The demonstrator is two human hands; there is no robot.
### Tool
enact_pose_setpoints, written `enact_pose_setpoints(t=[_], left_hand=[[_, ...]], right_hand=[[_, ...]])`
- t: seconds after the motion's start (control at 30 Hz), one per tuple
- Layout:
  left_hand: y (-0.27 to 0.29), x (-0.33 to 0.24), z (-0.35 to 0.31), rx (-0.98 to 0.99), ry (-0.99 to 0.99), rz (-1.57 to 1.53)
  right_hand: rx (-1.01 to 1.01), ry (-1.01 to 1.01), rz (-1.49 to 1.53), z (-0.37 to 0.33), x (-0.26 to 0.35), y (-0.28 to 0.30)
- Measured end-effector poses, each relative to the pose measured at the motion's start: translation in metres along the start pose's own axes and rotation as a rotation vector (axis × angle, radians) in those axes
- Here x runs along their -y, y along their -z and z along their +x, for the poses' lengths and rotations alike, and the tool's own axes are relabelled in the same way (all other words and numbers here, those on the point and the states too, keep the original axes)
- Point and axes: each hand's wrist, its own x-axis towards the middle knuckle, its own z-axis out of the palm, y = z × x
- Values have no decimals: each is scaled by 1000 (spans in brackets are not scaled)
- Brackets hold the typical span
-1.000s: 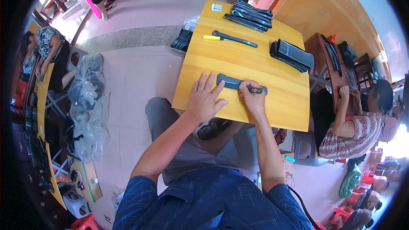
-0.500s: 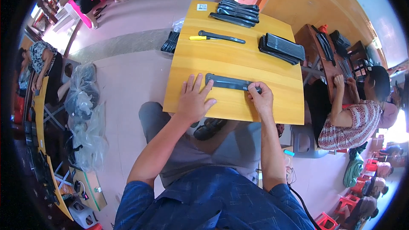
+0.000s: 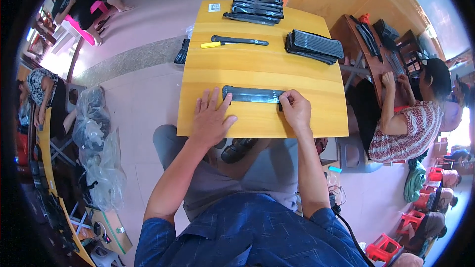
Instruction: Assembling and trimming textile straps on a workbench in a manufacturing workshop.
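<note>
A flat, glossy black strap (image 3: 255, 94) lies crosswise on the yellow wooden table (image 3: 267, 71) in front of me. My left hand (image 3: 210, 121) rests flat on the tabletop with its fingers spread, the index fingertip at the strap's left end. At the other end, the thumb and fingers of my right hand (image 3: 296, 111) pinch the strap and cover its tip. Farther back lies another black strap (image 3: 242, 40), with a yellow-handled tool (image 3: 211, 45) alongside it. Whether the near strap is wrapped in clear film I cannot tell.
Stacks of black straps stand at the table's back (image 3: 255, 10) and right (image 3: 316, 47). Clear plastic bags (image 3: 94, 133) lie on the floor to the left. A person in a patterned shirt (image 3: 408, 126) sits at a brown table on the right. Others sit farther off.
The view has shifted, so the table now appears farther left. My right hand's fingers have moved slightly inward along the strap's right end. My left hand keeps its place by the left end.
</note>
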Motion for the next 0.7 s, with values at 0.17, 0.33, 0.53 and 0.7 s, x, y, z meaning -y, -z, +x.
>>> enact_pose_setpoints(t=[0.17, 0.33, 0.53, 0.7], left_hand=[[3, 0, 1, 12, -11, 7], [2, 5, 1, 33, -9, 1], [6, 3, 3, 66, -8, 12], [7, 3, 3, 84, 4, 15]], right_hand=[[0, 11, 29, 1, -7, 1], [21, -16, 29, -1, 2, 3], [-17, 6, -45, -4, 6, 5], [-11, 3, -43, -2, 6, 5]])
